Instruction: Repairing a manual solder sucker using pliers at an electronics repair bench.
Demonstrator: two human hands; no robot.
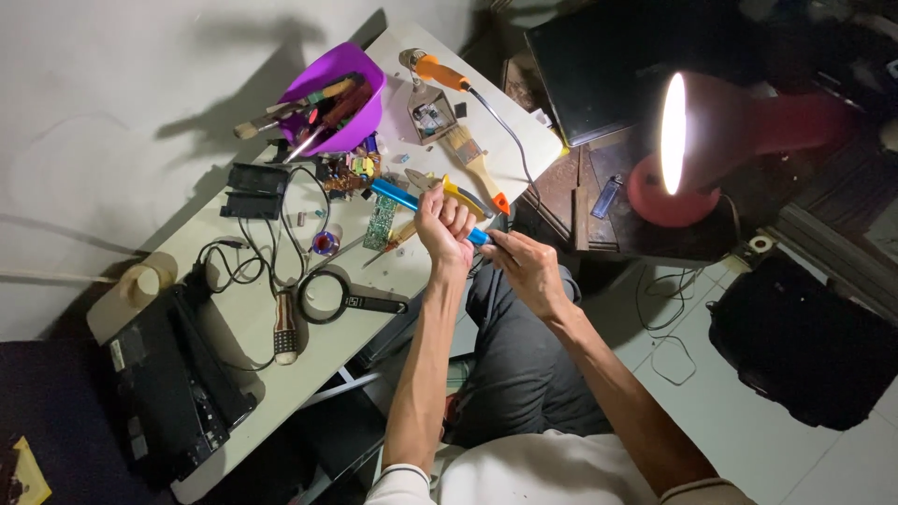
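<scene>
Blue-handled tool (404, 198) lies across the near edge of the white table (234, 327), gripped at both ends by the person's hands. Largest thing about is that table, with a black device (168, 383) at its left end and a purple bowl (341, 98) of brushes at the far side. A red lamp (692, 150) shines from the right. Smaller things lie near the hands: a magnifier (323, 297), a green board (381, 223), yellow pliers (458, 194), a brush (472, 159). Left hand (444, 223) is closed in a fist round the tool's shaft; right hand (528, 266) has its fingers pinched on the tool's near end. Judging by this, the person is fitting or twisting something at that end, which calls for a steady left grip.
</scene>
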